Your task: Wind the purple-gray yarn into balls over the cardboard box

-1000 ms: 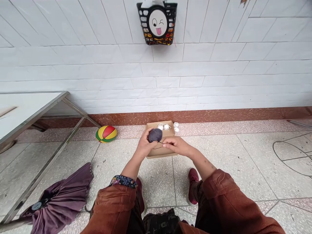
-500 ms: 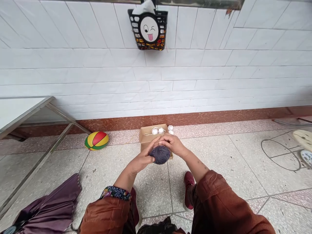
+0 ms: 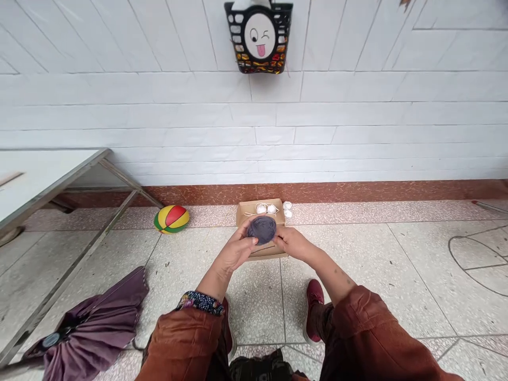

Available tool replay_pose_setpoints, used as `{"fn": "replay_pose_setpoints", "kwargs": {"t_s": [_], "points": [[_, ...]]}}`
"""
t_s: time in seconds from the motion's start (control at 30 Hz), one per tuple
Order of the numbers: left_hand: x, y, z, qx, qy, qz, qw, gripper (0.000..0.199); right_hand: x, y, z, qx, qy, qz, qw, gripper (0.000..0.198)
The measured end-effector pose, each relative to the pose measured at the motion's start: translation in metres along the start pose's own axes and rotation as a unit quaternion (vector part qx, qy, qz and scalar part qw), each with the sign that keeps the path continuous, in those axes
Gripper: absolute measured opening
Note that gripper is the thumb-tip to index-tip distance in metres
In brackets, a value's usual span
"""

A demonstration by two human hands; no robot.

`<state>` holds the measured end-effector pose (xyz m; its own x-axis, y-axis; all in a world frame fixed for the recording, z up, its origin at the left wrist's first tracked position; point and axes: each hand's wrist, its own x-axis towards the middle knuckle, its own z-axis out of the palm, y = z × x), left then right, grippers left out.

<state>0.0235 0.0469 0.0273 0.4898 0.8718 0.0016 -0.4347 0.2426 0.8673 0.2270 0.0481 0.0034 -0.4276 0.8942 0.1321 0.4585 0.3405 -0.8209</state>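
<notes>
A dark grey-purple ball of yarn [image 3: 262,229] is held up in front of me over the cardboard box. My left hand [image 3: 238,248] is wrapped round its left side, thumb in front. At the ball's right edge, my right hand [image 3: 292,242] is closed in a pinch, seemingly on the yarn strand; its fingertips are partly hidden. A thin dark strand [image 3: 262,250] shows below, against the open cardboard box [image 3: 243,209]. Inside the box, at its back, lie white balls of string [image 3: 262,209] with loose ends.
More white balls [image 3: 287,205] sit right of the box. A colourful ball [image 3: 172,219] rests near a metal-legged table [image 3: 55,174]. A purple umbrella [image 3: 95,328] lies at left, a wire frame [image 3: 472,264] at right. A black basket [image 3: 260,37] hangs on the tiled wall.
My right hand has moved from the top of the yarn ball to its right side. The ball has turned and risen slightly in view. The camera view has shifted a little left.
</notes>
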Motion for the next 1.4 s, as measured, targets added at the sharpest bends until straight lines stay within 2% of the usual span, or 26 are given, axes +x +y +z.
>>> {"fn": "replay_pose_setpoints", "kwargs": {"t_s": [0.13,0.23,0.3,0.37,0.43,0.5,0.57,0.67,0.87,0.97,1.07,1.17,1.23,1.4], "points": [[0.004,0.002,-0.004,0.070,0.050,0.031,0.996,0.064,-0.009,-0.017,-0.007,0.040,-0.040,-0.033,0.998,0.023],[0.003,0.006,-0.011,0.204,0.072,0.037,0.976,0.069,-0.013,-0.026,-0.016,0.070,-0.008,-0.046,0.996,0.023],[0.000,0.007,-0.016,0.284,0.064,0.025,0.956,0.075,-0.011,-0.027,-0.021,0.073,0.031,-0.066,0.995,0.022],[-0.003,0.008,-0.020,0.313,0.010,-0.005,0.950,0.085,-0.008,-0.025,-0.023,0.062,0.066,-0.081,0.993,0.021],[-0.007,0.007,-0.021,0.291,-0.073,-0.036,0.953,0.093,-0.004,-0.021,-0.022,0.052,0.086,-0.083,0.991,0.019],[-0.010,0.006,-0.019,0.231,-0.143,-0.047,0.961,0.095,0.000,-0.018,-0.018,0.050,0.093,-0.078,0.991,0.019],[-0.013,0.006,-0.016,0.148,-0.169,-0.035,0.974,0.093,0.003,-0.015,-0.013,0.056,0.092,-0.065,0.992,0.020],[-0.015,0.007,-0.013,0.058,-0.136,-0.012,0.989,0.086,0.004,-0.012,-0.003,0.069,0.072,-0.039,0.994,0.021],[-0.011,0.009,-0.018,0.017,-0.012,0.033,0.999,0.061,0.003,-0.012,0.019,0.043,-0.025,0.007,0.999,0.024],[-0.010,0.010,-0.023,0.065,0.046,0.051,0.995,0.063,0.001,-0.021,0.020,0.040,-0.077,-0.014,0.996,0.030],[-0.010,0.012,-0.027,0.180,0.081,0.062,0.978,0.066,-0.001,-0.031,0.010,0.058,-0.071,-0.037,0.995,0.028],[-0.012,0.016,-0.029,0.298,0.081,0.078,0.948,0.067,-0.002,-0.033,-0.001,0.080,-0.008,-0.048,0.996,0.025],[-0.014,0.017,-0.030,0.343,0.061,0.075,0.934,0.069,-0.001,-0.030,-0.005,0.074,0.034,-0.060,0.995,0.024],[-0.019,0.016,-0.031,0.363,-0.035,-0.030,0.931,0.089,0.006,-0.026,-0.001,0.040,0.085,-0.083,0.992,0.026]]}}
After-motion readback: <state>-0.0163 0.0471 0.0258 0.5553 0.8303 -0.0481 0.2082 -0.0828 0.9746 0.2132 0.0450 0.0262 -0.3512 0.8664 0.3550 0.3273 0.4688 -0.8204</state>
